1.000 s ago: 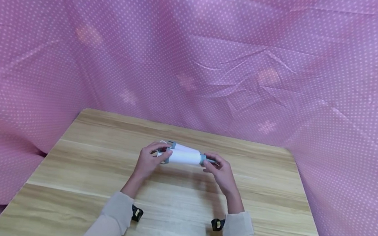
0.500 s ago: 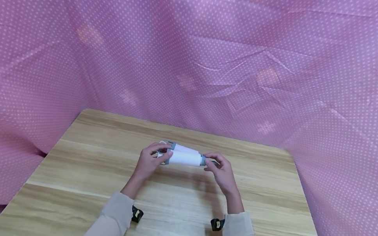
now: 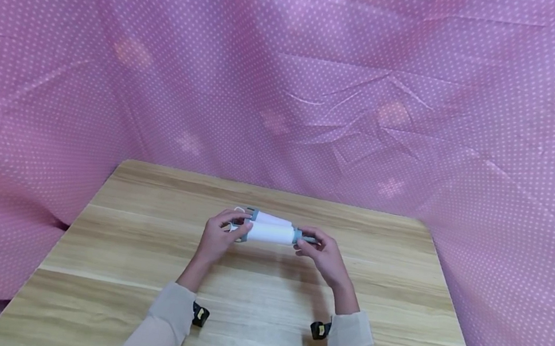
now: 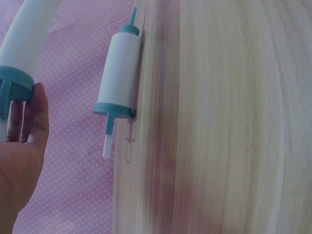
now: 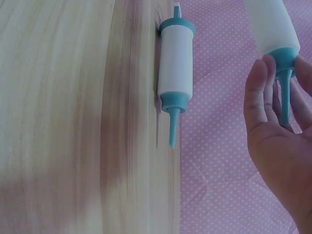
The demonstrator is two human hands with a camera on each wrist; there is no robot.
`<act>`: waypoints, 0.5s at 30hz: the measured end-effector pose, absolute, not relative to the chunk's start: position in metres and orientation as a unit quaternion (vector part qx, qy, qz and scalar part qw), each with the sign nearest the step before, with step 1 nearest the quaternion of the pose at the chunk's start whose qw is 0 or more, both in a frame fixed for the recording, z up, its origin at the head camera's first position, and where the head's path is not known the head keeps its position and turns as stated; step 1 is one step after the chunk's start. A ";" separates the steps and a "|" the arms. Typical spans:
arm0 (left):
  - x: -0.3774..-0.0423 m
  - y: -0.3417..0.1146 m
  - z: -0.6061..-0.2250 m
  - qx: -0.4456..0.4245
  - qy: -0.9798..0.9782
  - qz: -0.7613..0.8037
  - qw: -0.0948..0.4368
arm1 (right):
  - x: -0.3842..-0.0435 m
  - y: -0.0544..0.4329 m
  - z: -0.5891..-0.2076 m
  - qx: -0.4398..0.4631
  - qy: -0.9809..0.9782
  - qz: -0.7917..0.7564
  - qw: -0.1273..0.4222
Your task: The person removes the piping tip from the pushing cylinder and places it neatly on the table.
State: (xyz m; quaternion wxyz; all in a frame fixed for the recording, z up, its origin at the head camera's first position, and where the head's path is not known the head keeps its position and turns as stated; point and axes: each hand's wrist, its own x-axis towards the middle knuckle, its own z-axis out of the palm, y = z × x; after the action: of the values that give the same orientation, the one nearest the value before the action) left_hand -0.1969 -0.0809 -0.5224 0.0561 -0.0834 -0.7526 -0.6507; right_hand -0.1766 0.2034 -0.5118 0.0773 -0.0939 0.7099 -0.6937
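Observation:
Held level over the table is an icing syringe [image 3: 270, 233] with a white barrel, a teal end cap and a teal nozzle collar. My left hand [image 3: 216, 237] grips its teal end cap [image 4: 18, 80] on the plunger side. At the other end, fingers and thumb of my right hand [image 3: 326, 255] pinch the nozzle collar [image 5: 285, 57]; the thin teal nozzle [image 5: 285, 100] points back over the palm. A second, similar syringe [image 4: 120, 73] lies on the table just behind, partly covered by the held one in the head view.
The wood-grain table [image 3: 259, 321] spreads beneath both hands. Pink dotted cloth [image 3: 288, 82] hangs behind it and along both sides. A small black camera sits at each wrist, beside rolled pale sleeves [image 3: 172, 310].
My right fingers and thumb have shifted round the nozzle collar, the thumb up then back down. My left hand and the held syringe stay nearly in place; the second syringe has not moved.

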 end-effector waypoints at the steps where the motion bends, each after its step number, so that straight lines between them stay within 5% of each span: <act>1: -0.197 -0.081 -0.522 -0.083 -0.753 -0.650 0.056 | -0.176 0.203 -0.511 -0.098 0.709 -0.695 0.073; 15: -0.198 -0.079 -0.521 -0.093 -0.748 -0.654 0.062 | -0.179 0.199 -0.506 -0.065 0.703 -0.706 0.046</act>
State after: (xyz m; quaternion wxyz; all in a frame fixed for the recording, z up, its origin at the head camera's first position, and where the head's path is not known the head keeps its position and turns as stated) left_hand -0.1977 -0.0794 -0.5209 0.0623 -0.0931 -0.7484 -0.6537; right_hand -0.1786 0.1992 -0.5060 0.0460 -0.0650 0.7034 -0.7064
